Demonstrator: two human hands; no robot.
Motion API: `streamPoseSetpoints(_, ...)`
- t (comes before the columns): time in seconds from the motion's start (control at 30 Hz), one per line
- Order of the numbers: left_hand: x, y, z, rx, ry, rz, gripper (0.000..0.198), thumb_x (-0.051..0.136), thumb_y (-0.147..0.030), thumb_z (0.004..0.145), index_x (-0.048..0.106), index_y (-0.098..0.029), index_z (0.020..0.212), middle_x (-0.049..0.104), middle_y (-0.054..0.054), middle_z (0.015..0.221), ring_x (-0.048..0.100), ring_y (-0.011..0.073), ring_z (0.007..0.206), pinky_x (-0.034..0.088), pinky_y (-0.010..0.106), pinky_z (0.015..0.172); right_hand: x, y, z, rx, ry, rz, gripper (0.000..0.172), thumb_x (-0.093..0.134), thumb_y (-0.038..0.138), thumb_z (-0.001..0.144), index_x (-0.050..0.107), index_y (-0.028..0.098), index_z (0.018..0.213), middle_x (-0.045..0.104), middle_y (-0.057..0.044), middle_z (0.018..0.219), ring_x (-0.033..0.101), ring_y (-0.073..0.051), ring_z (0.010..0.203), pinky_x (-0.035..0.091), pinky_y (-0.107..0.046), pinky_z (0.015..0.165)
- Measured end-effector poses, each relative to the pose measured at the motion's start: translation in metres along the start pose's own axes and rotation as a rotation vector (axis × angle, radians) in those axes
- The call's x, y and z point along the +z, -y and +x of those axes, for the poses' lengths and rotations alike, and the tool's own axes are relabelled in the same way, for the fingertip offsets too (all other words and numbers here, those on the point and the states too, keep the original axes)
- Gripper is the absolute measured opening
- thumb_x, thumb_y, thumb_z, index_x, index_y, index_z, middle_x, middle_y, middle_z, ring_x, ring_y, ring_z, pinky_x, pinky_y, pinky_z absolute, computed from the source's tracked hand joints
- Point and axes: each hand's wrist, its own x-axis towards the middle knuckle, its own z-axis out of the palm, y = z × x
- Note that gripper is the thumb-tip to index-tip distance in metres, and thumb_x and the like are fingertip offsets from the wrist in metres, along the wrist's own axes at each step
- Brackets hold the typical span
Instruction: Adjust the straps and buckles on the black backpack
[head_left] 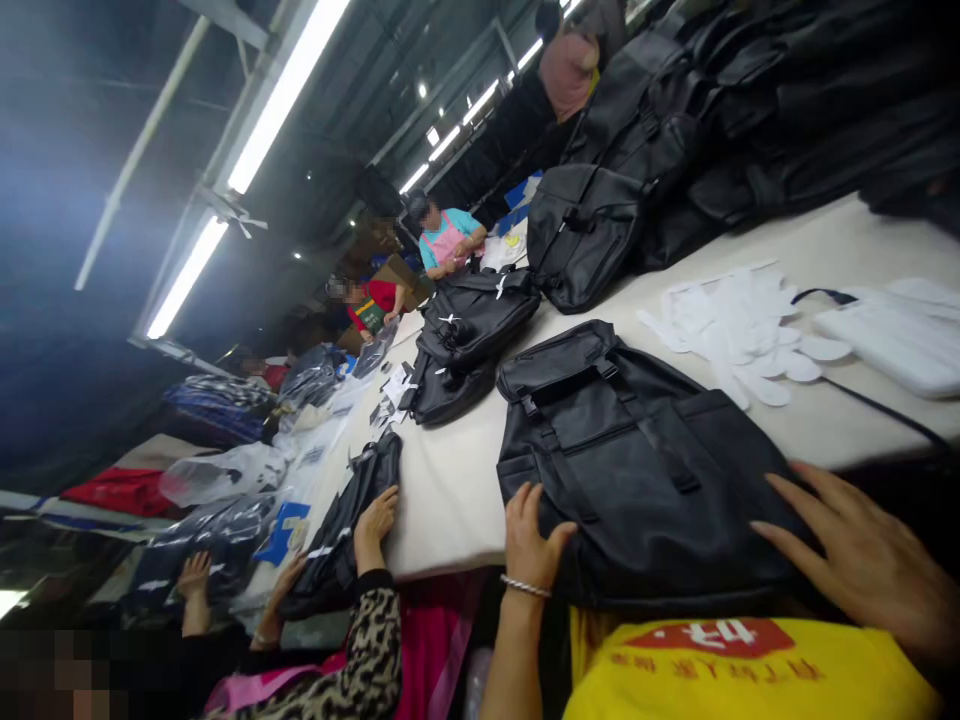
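A black backpack with two buckled straps lies flat on the pale table in front of me, its top end pointing away. My left hand, with a braided bracelet at the wrist, rests on the pack's lower left edge, fingers spread. On the lower right side, my right hand lies against the bag with its fingers apart and stretched out. Neither hand is closed round any part of the backpack. Its underside is hidden.
White gloves and a white box-like device with a black cord lie at the right. More black backpacks stand further along the table. Left of me, a co-worker in a leopard-print sleeve handles a black bag.
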Motion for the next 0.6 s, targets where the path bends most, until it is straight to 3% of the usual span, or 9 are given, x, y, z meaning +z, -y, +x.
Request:
streamPoseSetpoints(0.1, 0.026, -0.009, 0.001, 0.294, 0.217, 0.13, 0.053, 0.056, -0.037, 0.066, 0.041, -0.026, 0.116, 0.039, 0.005, 0.125, 0.031, 0.0209, 0.117, 0.024, 0.043, 0.099, -0.014, 0.03, 0.033, -0.313, 0.007, 0.055, 0.046, 0.038, 0.044, 0.074, 0.046, 0.018, 0.111, 0.04, -0.009, 0.123, 0.028, -0.023, 0.118, 0.032, -0.038, 0.093)
streamPoseSetpoints(0.23, 0.038, -0.008, -0.005, 0.328, 0.242, 0.186, 0.032, 0.04, -0.028, 0.078, 0.047, -0.026, 0.11, 0.048, 0.002, 0.117, 0.037, 0.0157, 0.113, 0.025, 0.041, 0.1, -0.008, 0.093, 0.104, -0.601, 0.05, 0.163, 0.043, 0.038, 0.037, 0.077, 0.044, 0.019, 0.116, 0.039, -0.006, 0.126, 0.024, -0.022, 0.12, 0.026, -0.04, 0.094)
streamPoseSetpoints(0.33, 0.041, -0.006, -0.014, 0.319, 0.227, 0.201, 0.034, 0.039, -0.024, 0.078, 0.046, -0.025, 0.112, 0.046, 0.003, 0.119, 0.037, 0.0157, 0.114, 0.028, 0.04, 0.099, 0.021, 0.143, 0.159, -0.781, 0.101, 0.233, 0.047, 0.04, 0.036, 0.076, 0.039, 0.02, 0.12, 0.032, -0.005, 0.13, 0.019, -0.021, 0.122, 0.017, -0.042, 0.098)
streamPoseSetpoints(0.43, 0.046, -0.006, -0.023, 0.291, 0.186, 0.213, 0.036, 0.037, -0.022, 0.079, 0.044, -0.025, 0.114, 0.044, 0.004, 0.121, 0.035, 0.016, 0.115, 0.029, 0.041, 0.099, 0.066, 0.175, 0.197, -0.858, 0.209, 0.228, 0.055, 0.043, 0.043, 0.072, 0.038, 0.019, 0.121, 0.029, -0.007, 0.131, 0.018, -0.021, 0.122, 0.01, -0.041, 0.099)
streamPoseSetpoints(0.6, 0.054, -0.002, -0.034, 0.258, 0.114, 0.238, 0.04, 0.033, -0.02, 0.08, 0.037, -0.026, 0.12, 0.041, 0.005, 0.123, 0.032, 0.0159, 0.117, 0.033, 0.04, 0.096, 0.129, 0.171, 0.217, -0.735, 0.378, 0.207, 0.056, 0.036, 0.046, 0.075, 0.034, 0.019, 0.124, 0.029, -0.008, 0.131, 0.021, -0.021, 0.121, 0.012, -0.043, 0.097)
